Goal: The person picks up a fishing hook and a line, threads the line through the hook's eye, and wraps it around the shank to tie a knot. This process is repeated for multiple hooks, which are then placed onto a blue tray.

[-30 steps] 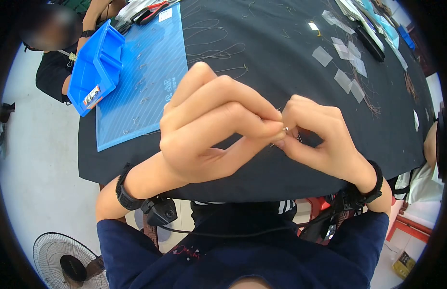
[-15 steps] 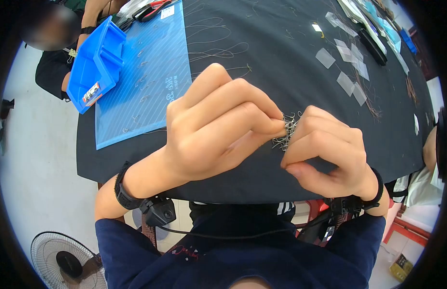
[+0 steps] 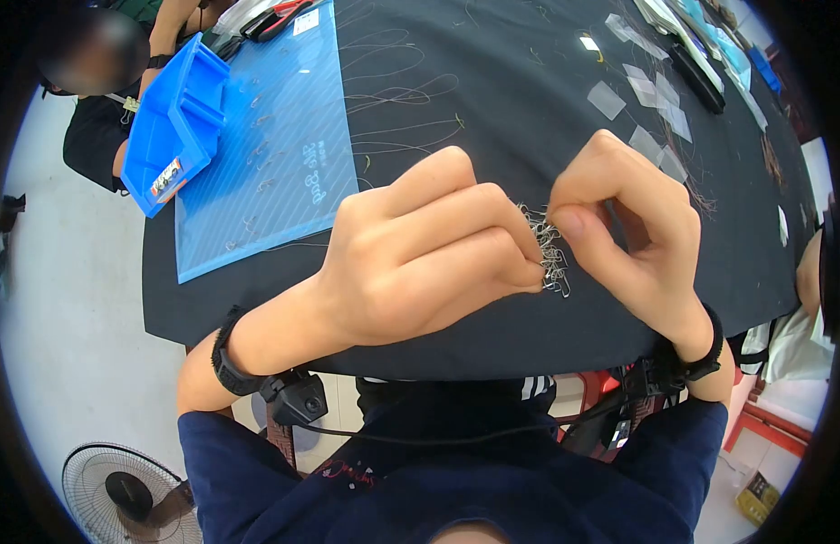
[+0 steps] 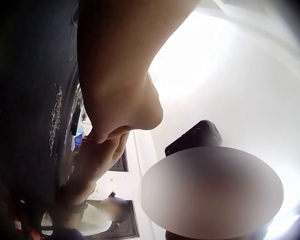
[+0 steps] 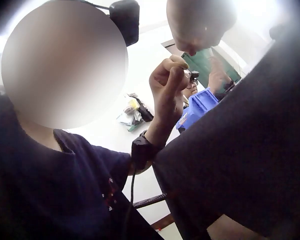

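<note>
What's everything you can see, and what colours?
Metal hooks: many, silvery, table, by the hands
Table: one, black, middle
Plastic sheet: one, blue, table's left
Bin: one, blue, far left
Pliers: one, red-black, sheet's top
Thin lines: several, brownish, beside sheet
Plastic squares: several, clear, upper right
Long object: one, black, right of squares
Fan: one, grey-black, floor lower left
Box: one, yellowish, floor lower right
Other people: at least two, left one in black, both edges
Wrist straps: two, black, on wrists
Left hand: one, bare, left of hooks
Right hand: one, bare, right of hooks
</note>
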Demonstrator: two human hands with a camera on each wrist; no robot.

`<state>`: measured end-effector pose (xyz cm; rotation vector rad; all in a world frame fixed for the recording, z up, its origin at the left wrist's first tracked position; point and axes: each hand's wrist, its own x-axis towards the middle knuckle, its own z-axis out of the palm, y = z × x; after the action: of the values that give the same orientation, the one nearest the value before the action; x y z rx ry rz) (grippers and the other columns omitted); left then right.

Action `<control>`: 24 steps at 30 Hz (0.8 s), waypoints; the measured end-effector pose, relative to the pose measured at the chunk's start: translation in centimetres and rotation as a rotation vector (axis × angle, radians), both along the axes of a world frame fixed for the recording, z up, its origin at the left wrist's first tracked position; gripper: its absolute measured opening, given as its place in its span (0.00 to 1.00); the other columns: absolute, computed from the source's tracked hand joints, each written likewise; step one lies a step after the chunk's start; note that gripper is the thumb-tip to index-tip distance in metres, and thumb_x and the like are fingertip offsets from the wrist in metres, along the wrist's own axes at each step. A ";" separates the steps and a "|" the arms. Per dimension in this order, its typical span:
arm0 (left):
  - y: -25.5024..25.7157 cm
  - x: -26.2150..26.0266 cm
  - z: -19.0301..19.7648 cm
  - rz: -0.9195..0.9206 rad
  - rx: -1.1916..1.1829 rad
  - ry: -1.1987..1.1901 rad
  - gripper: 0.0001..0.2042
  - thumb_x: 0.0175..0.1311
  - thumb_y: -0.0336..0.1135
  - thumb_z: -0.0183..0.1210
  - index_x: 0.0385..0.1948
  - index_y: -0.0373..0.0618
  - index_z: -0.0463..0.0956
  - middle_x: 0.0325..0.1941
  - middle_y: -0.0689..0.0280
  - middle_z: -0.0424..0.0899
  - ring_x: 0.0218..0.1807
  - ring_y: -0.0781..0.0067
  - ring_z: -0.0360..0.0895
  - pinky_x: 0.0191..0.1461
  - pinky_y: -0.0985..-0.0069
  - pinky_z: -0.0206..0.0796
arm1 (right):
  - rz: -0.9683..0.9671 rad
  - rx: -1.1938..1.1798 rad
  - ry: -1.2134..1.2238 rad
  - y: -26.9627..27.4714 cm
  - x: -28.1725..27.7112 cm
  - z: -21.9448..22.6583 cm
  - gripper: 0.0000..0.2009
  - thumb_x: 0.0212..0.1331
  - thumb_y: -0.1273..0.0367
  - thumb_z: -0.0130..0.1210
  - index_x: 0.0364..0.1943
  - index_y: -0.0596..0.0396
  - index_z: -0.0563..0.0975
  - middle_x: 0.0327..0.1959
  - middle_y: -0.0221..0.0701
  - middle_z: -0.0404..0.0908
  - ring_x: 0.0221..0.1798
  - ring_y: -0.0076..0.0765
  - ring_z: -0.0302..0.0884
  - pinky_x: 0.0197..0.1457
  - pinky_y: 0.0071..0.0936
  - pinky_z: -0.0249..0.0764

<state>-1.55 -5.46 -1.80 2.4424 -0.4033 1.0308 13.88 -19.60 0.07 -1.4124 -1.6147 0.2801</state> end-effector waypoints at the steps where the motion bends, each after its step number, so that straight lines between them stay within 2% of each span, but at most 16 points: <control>1: 0.0 -0.1 0.2 -0.007 -0.009 0.007 0.11 0.35 0.32 0.72 0.24 0.49 0.81 0.29 0.74 0.83 0.25 0.78 0.63 0.27 0.82 0.49 | -0.020 -0.020 0.024 0.1 -0.1 -0.1 0.02 0.51 0.80 0.55 0.28 0.61 0.75 0.26 0.29 0.74 0.26 0.22 0.64 0.27 0.18 0.57; 5: 0.0 -0.4 0.7 -0.008 -0.035 0.007 0.12 0.35 0.32 0.72 0.25 0.50 0.82 0.30 0.74 0.83 0.25 0.79 0.63 0.28 0.82 0.48 | -0.056 -0.127 0.119 0.4 -0.4 -0.7 0.03 0.49 0.80 0.55 0.28 0.60 0.75 0.24 0.27 0.72 0.24 0.21 0.64 0.26 0.18 0.57; 8: 0.2 -0.5 1.3 0.026 -0.039 -0.019 0.12 0.35 0.32 0.73 0.26 0.49 0.82 0.30 0.72 0.84 0.25 0.80 0.63 0.28 0.82 0.48 | 0.016 -0.134 0.023 0.5 -0.2 -1.1 0.05 0.49 0.77 0.59 0.29 0.57 0.75 0.20 0.29 0.69 0.21 0.24 0.65 0.23 0.21 0.59; 13: 1.1 -0.5 1.4 0.089 0.022 -0.069 0.13 0.36 0.31 0.73 0.27 0.47 0.81 0.30 0.69 0.83 0.26 0.80 0.65 0.29 0.81 0.49 | 0.106 -0.274 0.114 0.0 -0.8 -0.4 0.04 0.49 0.77 0.58 0.26 0.58 0.74 0.19 0.30 0.68 0.20 0.27 0.66 0.22 0.22 0.61; 19: 1.9 -0.5 1.4 0.127 0.106 -0.098 0.13 0.38 0.31 0.71 0.29 0.46 0.82 0.31 0.68 0.83 0.27 0.78 0.66 0.29 0.81 0.50 | 0.152 -0.161 0.065 -0.6 -1.2 0.2 0.05 0.45 0.79 0.59 0.24 0.58 0.74 0.19 0.29 0.69 0.20 0.28 0.67 0.23 0.22 0.63; 22: 1.9 -0.5 1.4 0.126 0.112 -0.090 0.13 0.38 0.31 0.71 0.29 0.46 0.82 0.32 0.69 0.83 0.27 0.78 0.66 0.29 0.81 0.50 | 0.148 -0.117 0.041 -0.5 -1.4 0.0 0.04 0.43 0.79 0.58 0.22 0.56 0.76 0.20 0.28 0.75 0.21 0.27 0.67 0.24 0.22 0.60; 24: 1.8 -0.5 1.4 0.127 0.113 -0.078 0.13 0.38 0.31 0.71 0.29 0.46 0.82 0.32 0.69 0.83 0.27 0.78 0.66 0.29 0.82 0.51 | 0.172 -0.082 0.023 -0.3 -1.4 0.0 0.04 0.42 0.80 0.58 0.23 0.57 0.76 0.20 0.29 0.75 0.22 0.29 0.67 0.25 0.23 0.61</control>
<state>-2.07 -3.64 -0.42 2.5616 -0.3435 1.1899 12.45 -19.91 0.05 -1.3278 -1.7257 0.4662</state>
